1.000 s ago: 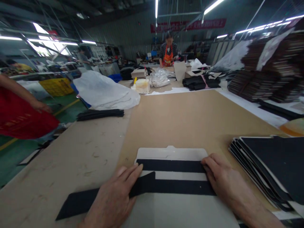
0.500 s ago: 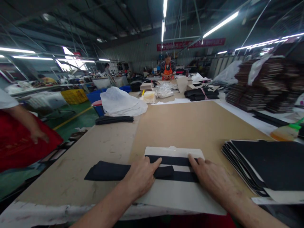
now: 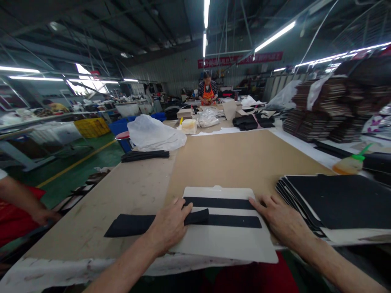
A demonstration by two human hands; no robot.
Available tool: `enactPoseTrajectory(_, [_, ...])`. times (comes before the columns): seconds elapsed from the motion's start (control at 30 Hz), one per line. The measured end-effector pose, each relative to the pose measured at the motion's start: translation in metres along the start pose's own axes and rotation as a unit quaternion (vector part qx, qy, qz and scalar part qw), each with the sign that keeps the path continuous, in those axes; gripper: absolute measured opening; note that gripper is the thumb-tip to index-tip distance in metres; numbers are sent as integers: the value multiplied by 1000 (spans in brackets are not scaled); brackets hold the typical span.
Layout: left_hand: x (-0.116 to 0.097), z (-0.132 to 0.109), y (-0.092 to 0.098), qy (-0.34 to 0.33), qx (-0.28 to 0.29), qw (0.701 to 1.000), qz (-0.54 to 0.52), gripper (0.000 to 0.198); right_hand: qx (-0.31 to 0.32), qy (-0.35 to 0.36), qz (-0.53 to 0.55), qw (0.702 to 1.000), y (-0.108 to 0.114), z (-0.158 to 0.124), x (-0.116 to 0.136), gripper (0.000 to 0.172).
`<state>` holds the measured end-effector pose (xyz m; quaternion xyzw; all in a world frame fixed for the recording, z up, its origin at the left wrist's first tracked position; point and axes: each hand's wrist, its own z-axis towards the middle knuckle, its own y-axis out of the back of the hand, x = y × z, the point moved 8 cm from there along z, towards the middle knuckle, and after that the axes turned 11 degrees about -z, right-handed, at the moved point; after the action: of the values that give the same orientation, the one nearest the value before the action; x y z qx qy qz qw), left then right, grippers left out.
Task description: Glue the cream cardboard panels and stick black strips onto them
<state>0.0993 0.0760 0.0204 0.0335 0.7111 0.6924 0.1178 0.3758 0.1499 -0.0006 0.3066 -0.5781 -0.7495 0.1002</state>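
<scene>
A pale flat board lies near the table's front edge, overhanging it slightly. Two black strips run across it: an upper strip and a lower strip. My left hand rests at the board's left edge, its fingers curled over a bundle of loose black strips. That bundle sticks out both sides of the hand and overlaps the lower strip's left part. My right hand is open, fingers spread, with the index fingertip at the upper strip's right end. Its palm is right of the board.
A stack of black-faced boards sits to the right, near a glue bottle with a green nozzle. Plastic sheeting and more black strips lie back left. One person's arm shows at left; another person works across the table.
My left hand has slid left with the loose bundle, uncovering more of the lower strip. My right hand has moved outward off the board. The co-worker's arm at left has lowered.
</scene>
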Motion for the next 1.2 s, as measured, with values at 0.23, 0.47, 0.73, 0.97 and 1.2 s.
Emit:
enactPoseTrajectory(0.23, [23,-20,-13,0,-100,992,-80,49,-121,-104,174,972,-12,-59,-11,37])
enactPoseTrajectory(0.47, [25,-22,-15,-16,-128,987,-100,41,-133,-233,390,881,-7,-84,43,47])
enactPoseTrajectory(0.73, [33,-23,-21,-20,-134,986,-101,44,-141,-412,706,559,-23,-84,31,69])
enactPoseTrajectory(0.97, [35,-24,-22,-25,-143,984,-101,45,-146,-407,713,551,-34,-90,32,57])
enactPoseTrajectory(1.2, [34,-24,-21,-27,-149,983,-100,45,-168,-416,724,524,-34,-100,39,58])
